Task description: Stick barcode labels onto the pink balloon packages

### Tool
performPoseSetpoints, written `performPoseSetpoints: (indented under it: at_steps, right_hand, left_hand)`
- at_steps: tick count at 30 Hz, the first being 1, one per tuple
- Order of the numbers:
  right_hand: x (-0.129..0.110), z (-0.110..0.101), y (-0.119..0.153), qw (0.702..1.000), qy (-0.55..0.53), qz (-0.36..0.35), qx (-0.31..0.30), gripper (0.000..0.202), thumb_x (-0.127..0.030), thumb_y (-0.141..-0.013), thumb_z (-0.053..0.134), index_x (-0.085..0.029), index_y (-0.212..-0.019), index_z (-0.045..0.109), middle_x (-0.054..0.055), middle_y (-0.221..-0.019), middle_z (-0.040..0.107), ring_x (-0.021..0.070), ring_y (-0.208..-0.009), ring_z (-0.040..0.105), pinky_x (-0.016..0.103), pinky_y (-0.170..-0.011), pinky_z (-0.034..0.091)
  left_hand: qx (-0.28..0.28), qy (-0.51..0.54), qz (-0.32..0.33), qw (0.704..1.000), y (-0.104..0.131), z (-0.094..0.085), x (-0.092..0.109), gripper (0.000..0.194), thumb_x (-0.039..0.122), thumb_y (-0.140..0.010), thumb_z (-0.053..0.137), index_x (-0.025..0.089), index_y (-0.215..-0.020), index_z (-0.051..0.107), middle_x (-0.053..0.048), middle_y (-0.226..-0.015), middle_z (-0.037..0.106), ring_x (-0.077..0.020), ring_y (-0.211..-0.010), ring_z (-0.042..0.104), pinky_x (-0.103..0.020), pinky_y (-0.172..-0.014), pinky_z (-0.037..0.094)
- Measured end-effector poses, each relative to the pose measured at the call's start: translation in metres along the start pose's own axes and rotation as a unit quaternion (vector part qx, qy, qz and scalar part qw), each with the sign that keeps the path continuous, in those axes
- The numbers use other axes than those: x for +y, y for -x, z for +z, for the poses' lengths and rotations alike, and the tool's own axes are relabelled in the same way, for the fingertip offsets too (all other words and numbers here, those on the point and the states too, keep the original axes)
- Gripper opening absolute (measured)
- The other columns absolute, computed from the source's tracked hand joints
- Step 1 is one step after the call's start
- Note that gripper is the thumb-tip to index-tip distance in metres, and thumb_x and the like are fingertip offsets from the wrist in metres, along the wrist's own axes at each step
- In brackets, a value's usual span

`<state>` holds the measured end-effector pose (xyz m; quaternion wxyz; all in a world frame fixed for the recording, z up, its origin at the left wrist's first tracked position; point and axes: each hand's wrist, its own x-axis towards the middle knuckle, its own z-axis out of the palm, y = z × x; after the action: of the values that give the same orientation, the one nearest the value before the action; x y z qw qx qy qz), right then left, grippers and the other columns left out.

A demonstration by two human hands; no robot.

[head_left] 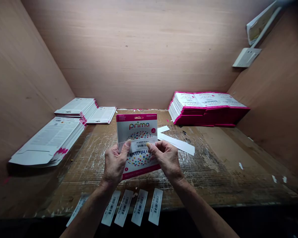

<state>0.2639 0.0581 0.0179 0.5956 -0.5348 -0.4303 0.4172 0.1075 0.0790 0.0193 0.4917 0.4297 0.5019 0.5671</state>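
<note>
A white and magenta "prima" packet with coloured dots and a hang hole is held up, slightly tilted, above the table. Across its front lies a white barcode label. My left hand is closed on the packet's left edge, its thumb on the label's left end. My right hand pinches at the label's right part, thumb in front, fingers curled by the packet's right edge. Several loose barcode labels hang over the near table edge below, one partly behind my left forearm.
Flat white packets are stacked at the left, with more behind them. Magenta-edged packets are piled at the back right. White paper strips lie on the cardboard-covered table. Wooden panels enclose the sides and back; a socket is at upper right.
</note>
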Motion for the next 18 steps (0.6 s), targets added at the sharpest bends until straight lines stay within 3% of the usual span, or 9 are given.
performPoseSetpoints:
  at_steps: [4,9,12,14,16,18]
  right_hand:
    - [0.004,0.004,-0.005,1.000,-0.004,-0.002,0.003,0.041,-0.054,-0.066,0.077,-0.016,-0.067,0.063,0.001,-0.062,0.067,0.0109,-0.046,0.058,0.023,-0.047,0.048]
    - [0.013,0.011,-0.009,1.000,0.019,-0.001,0.021,0.043,-0.057,-0.068,0.074,-0.016,-0.068,0.063,0.002,-0.061,0.067,0.0121,-0.047,0.057,0.024,-0.047,0.048]
    - [0.015,0.013,-0.012,0.993,0.111,-0.019,0.041,0.041,-0.058,-0.072,0.070,-0.017,-0.068,0.063,0.003,-0.062,0.068,0.0152,-0.052,0.060,0.027,-0.053,0.049]
    - [0.012,0.010,-0.015,0.971,0.229,-0.042,0.049,0.041,-0.059,-0.074,0.067,-0.019,-0.066,0.063,0.003,-0.064,0.068,0.0184,-0.059,0.063,0.030,-0.060,0.049]
    - [0.009,0.006,-0.019,0.939,0.332,-0.056,0.074,0.043,-0.062,-0.070,0.070,-0.019,-0.072,0.063,0.005,-0.071,0.069,0.0226,-0.068,0.066,0.034,-0.067,0.049]
    - [0.008,0.003,-0.024,0.934,0.338,-0.063,0.096,0.055,-0.064,-0.061,0.076,-0.019,-0.089,0.063,0.008,-0.087,0.071,0.0262,-0.080,0.067,0.037,-0.073,0.050]
  left_hand:
    - [-0.002,-0.013,0.020,1.000,-0.004,-0.001,-0.003,0.051,0.056,-0.066,0.076,0.009,-0.082,0.070,-0.006,-0.062,0.070,-0.0197,-0.057,0.065,-0.025,-0.052,0.051]
    - [0.004,-0.034,0.026,0.999,-0.007,-0.001,-0.006,0.045,0.056,-0.069,0.073,0.012,-0.074,0.065,-0.004,-0.060,0.068,-0.0168,-0.050,0.062,-0.023,-0.048,0.049]
    - [0.007,-0.075,0.032,0.997,-0.008,-0.003,-0.008,0.042,0.055,-0.072,0.070,0.013,-0.072,0.065,-0.004,-0.061,0.068,-0.0163,-0.048,0.060,-0.024,-0.047,0.049]
    - [0.018,-0.113,0.046,0.992,-0.009,-0.004,-0.009,0.040,0.053,-0.074,0.068,0.014,-0.069,0.065,-0.005,-0.062,0.068,-0.0163,-0.049,0.060,-0.024,-0.046,0.049]
    - [0.022,-0.134,0.054,0.989,-0.010,-0.005,-0.010,0.038,0.051,-0.075,0.067,0.014,-0.070,0.066,-0.005,-0.064,0.069,-0.0161,-0.049,0.060,-0.023,-0.045,0.048]
    - [0.014,-0.132,0.052,0.990,-0.011,-0.005,-0.011,0.038,0.051,-0.075,0.067,0.013,-0.072,0.067,-0.005,-0.064,0.069,-0.0161,-0.049,0.060,-0.023,-0.045,0.049]
